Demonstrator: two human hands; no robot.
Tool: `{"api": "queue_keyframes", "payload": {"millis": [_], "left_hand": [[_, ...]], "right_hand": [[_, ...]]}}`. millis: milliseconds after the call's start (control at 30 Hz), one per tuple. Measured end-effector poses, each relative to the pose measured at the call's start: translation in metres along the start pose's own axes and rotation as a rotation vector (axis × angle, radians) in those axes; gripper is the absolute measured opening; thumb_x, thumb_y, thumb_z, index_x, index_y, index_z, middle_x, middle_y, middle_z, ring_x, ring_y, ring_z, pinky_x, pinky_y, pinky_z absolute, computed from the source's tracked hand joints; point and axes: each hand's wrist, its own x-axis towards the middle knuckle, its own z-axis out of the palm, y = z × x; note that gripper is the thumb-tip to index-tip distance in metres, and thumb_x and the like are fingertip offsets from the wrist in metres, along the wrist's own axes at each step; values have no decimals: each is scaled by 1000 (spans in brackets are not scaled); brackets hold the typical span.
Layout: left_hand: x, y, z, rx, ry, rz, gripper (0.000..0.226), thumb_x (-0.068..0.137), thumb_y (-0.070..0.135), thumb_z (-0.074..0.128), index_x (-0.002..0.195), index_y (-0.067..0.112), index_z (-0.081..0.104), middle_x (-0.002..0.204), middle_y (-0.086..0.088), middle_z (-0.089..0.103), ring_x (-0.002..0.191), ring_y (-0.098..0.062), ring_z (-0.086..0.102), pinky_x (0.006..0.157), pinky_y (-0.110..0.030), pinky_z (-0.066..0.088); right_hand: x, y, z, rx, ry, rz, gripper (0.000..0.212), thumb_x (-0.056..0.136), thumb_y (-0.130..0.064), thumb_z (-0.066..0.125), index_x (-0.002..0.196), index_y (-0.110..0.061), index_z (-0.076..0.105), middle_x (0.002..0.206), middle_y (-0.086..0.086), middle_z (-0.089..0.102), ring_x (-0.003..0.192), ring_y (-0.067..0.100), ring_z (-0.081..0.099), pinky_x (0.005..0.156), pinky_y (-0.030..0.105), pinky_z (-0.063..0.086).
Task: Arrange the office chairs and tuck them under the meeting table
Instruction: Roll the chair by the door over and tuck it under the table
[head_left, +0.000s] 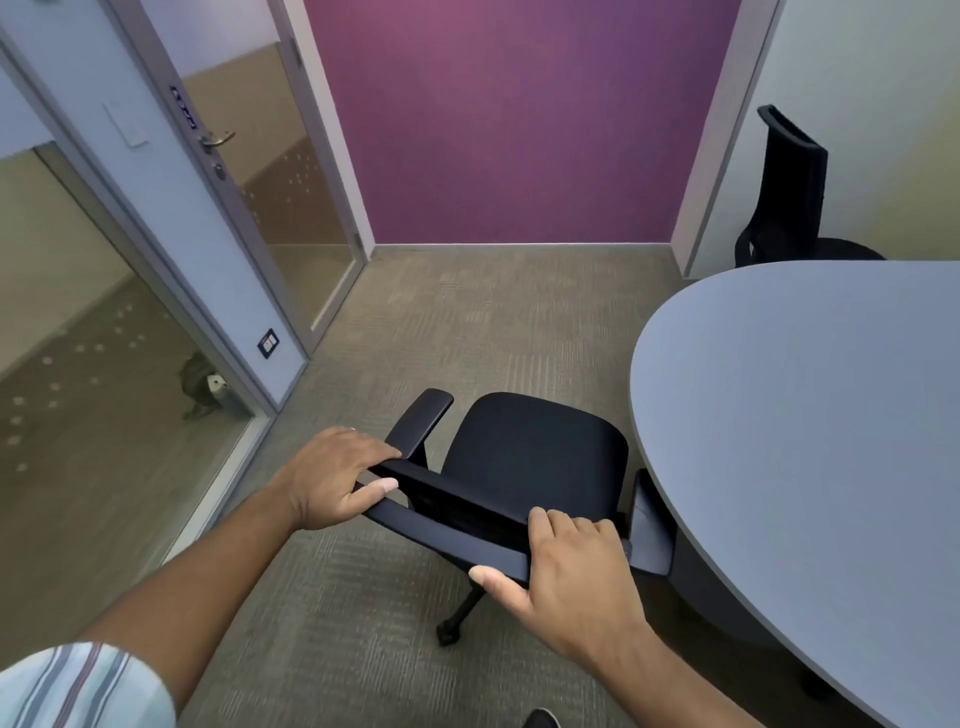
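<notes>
A black office chair (535, 452) stands on the carpet just left of the grey oval meeting table (810, 415), its seat facing away from me. My left hand (332, 478) grips the left end of the chair's backrest top. My right hand (566, 566) grips the right end of the same backrest. The chair's right armrest (649, 525) touches or sits just under the table's edge; its left armrest (421, 421) is out in the open. One castor leg (457, 618) shows below the backrest. A second black chair (789, 197) stands at the table's far side against the wall.
A glass wall and glass door with a lever handle (215, 139) run along the left. A purple wall panel (519, 119) closes the far end. Open carpet (467, 322) lies ahead of the chair. My shoe tip (540, 719) shows at the bottom edge.
</notes>
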Motion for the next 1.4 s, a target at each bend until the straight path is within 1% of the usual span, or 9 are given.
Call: {"api": "queue_keyframes", "payload": {"millis": [100, 200, 333, 533, 633, 733, 900, 1100, 1400], "left_hand": [[17, -23, -4, 26, 15, 20, 57, 105, 59, 38, 133, 23, 72, 123, 5, 76, 114, -20, 69, 103, -45, 46], [33, -43, -6, 60, 41, 33, 55, 105, 55, 38, 133, 22, 72, 128, 0, 76, 125, -26, 67, 110, -51, 43], [52, -67, -12, 72, -63, -21, 67, 103, 56, 28, 140, 19, 70, 142, -5, 71, 142, -33, 56, 122, -55, 33], [86, -96, -17, 68, -70, 52, 67, 102, 54, 30, 137, 15, 72, 137, -7, 73, 137, -34, 60, 119, -56, 36], [108, -111, -16, 56, -78, 87, 65, 101, 55, 31, 135, 18, 72, 135, -4, 74, 135, -32, 62, 118, -55, 36], [132, -125, -16, 51, -75, 125, 66, 101, 57, 30, 133, 19, 73, 130, -1, 74, 131, -29, 64, 118, -53, 36], [172, -143, -17, 55, -67, 204, 71, 98, 61, 26, 130, 20, 74, 122, 3, 75, 121, -23, 67, 115, -48, 36], [213, -158, -20, 61, -41, 295, 76, 96, 65, 23, 128, 21, 76, 121, 2, 78, 118, -25, 68, 113, -50, 39], [271, -144, -14, 56, 3, 400, 75, 97, 69, 18, 114, 28, 79, 107, 5, 79, 104, -24, 68, 104, -46, 40]], "right_hand": [[18, -10, 1, -42, -36, 11, 112, 88, -100, 3, 122, -10, 60, 95, 6, 67, 82, 33, 64, 79, 49, 42], [37, -18, 3, -81, -20, -8, 123, 88, -99, 1, 144, -3, 52, 99, 11, 68, 82, 35, 64, 76, 50, 38], [54, -31, 7, -83, -4, -28, 121, 91, -95, 3, 154, -1, 44, 102, 13, 69, 83, 35, 65, 73, 49, 32], [78, -38, 12, -43, 46, 35, 114, 92, -94, 7, 144, -4, 54, 93, 9, 71, 80, 34, 65, 76, 49, 36], [95, -40, 11, -39, 42, 81, 101, 94, -93, 13, 119, -8, 61, 82, 6, 67, 71, 32, 61, 72, 47, 32], [112, -41, 9, -37, 75, 130, 87, 94, -93, 18, 95, -13, 54, 69, 2, 58, 59, 28, 49, 67, 44, 33], [137, -44, 13, -17, 100, 244, 79, 93, -94, 21, 81, -20, 46, 65, -2, 51, 57, 24, 47, 68, 45, 40], [162, -44, 19, -32, 121, 346, 75, 91, -93, 33, 76, -20, 45, 62, -4, 50, 56, 23, 44, 70, 45, 45], [172, -17, 10, -71, 73, 445, 71, 92, -93, 35, 79, -24, 48, 65, -9, 52, 57, 16, 50, 73, 43, 48]]}}
